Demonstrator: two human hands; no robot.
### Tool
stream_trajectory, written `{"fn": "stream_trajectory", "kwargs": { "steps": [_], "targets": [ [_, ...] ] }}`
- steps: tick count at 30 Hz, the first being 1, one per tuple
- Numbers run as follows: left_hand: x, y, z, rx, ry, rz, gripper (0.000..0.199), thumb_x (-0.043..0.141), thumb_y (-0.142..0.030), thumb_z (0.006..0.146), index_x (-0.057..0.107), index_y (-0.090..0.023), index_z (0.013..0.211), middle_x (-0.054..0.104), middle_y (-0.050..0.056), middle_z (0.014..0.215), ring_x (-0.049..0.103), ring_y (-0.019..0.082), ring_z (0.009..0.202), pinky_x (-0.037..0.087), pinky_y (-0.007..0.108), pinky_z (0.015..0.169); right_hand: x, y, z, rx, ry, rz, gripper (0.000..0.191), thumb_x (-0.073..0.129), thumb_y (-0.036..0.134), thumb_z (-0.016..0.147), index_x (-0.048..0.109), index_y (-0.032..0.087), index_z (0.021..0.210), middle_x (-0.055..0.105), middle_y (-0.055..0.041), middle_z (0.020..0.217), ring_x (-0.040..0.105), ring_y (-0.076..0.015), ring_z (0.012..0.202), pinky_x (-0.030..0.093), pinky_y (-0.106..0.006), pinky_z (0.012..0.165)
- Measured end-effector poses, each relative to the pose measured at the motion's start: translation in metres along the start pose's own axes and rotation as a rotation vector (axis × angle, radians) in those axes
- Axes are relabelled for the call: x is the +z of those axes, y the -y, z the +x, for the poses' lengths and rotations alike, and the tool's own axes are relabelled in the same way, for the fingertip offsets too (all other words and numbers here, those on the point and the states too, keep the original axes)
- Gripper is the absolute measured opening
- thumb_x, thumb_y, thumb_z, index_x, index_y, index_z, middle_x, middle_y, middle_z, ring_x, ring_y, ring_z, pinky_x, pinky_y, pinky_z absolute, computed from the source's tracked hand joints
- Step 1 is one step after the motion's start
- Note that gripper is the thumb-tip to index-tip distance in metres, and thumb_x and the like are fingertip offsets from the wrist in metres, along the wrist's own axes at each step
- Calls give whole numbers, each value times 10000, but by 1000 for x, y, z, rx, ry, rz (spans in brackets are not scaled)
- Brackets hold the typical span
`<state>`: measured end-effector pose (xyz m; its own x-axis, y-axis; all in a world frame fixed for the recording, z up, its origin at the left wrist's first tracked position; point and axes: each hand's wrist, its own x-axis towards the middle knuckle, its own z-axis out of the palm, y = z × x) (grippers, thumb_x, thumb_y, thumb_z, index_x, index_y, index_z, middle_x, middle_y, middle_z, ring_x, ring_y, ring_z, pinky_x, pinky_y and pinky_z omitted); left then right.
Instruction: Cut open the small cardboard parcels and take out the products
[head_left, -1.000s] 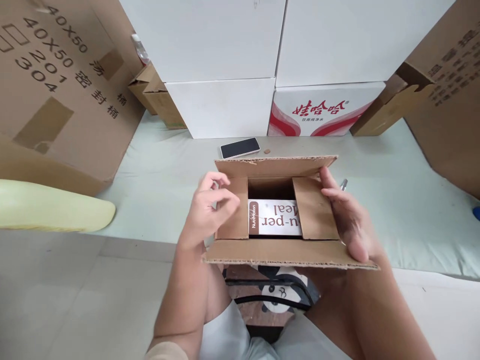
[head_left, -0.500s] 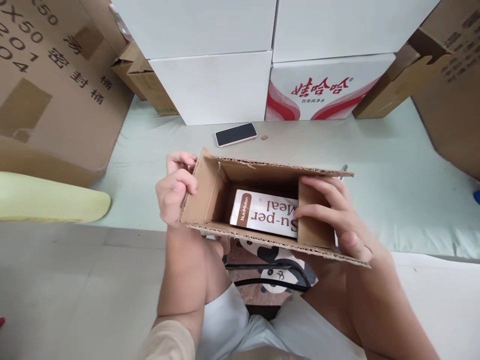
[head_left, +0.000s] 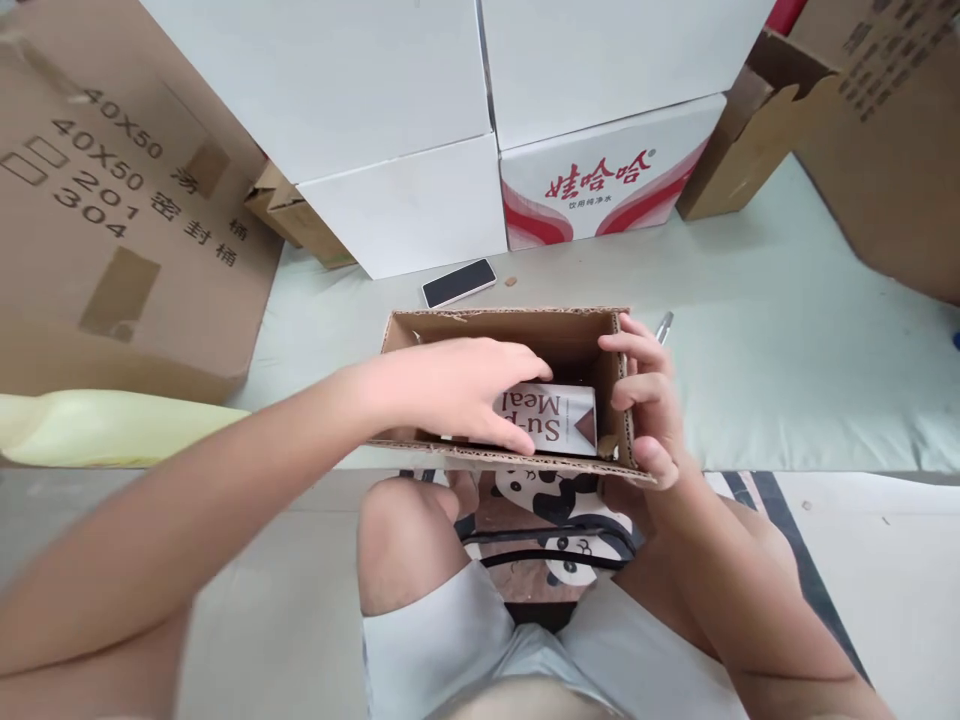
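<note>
An open brown cardboard box (head_left: 525,328) stands at the front of the covered surface. Inside it lies a smaller white carton (head_left: 571,418) with brown "Su-per Meal" lettering, upside down from my side. My left hand (head_left: 450,388) reaches in over the box's left part, thumb and fingers apart above the carton, hiding its left end. Whether the fingertips touch the carton I cannot tell. At the other end, my right hand (head_left: 651,400) grips the box's right wall, fingers curled over the rim.
White boxes (head_left: 405,210) and a red-and-white printed box (head_left: 600,190) are stacked behind. A black-faced, white-edged device (head_left: 459,283) lies before them. Large brown cartons (head_left: 150,250) stand at both sides. A yellow roll (head_left: 112,430) lies left, and a silver pen-like object (head_left: 664,326) near my right hand.
My left hand has left the box's left end and moved into its opening. My right hand has gone from an inner flap to the right wall; that flap no longer covers the carton.
</note>
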<state>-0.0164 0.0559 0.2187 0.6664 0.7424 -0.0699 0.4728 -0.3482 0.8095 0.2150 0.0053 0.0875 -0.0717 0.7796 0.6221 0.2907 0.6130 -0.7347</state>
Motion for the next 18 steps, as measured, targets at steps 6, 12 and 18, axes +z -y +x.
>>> {"fn": "stream_trajectory", "kwargs": {
  "steps": [6,12,18],
  "targets": [
    [36,23,21,-35,244,395,699,851,-432,588,677,-282,1248,730,69,1100,705,321,913,524,358,804,0,1,3,-202,-7,30,419,372,637,917,521,252,846,589,-70,1327,405,-357,1459,258,-644,1243],
    [30,22,22,-78,143,353,776,848,-365,549,643,-322,1296,719,54,1024,699,365,989,510,402,888,-6,-3,2,-238,-43,129,493,379,733,923,535,268,970,541,-62,1407,378,-359,1495,271,-641,1238],
    [-6,-20,24,-82,-15,256,686,864,-215,535,698,-278,1197,717,17,956,712,340,970,544,401,906,-6,-7,2,-209,-6,68,736,719,819,656,439,283,1075,442,-109,1467,318,-413,1519,258,-678,1240]
  ]
}}
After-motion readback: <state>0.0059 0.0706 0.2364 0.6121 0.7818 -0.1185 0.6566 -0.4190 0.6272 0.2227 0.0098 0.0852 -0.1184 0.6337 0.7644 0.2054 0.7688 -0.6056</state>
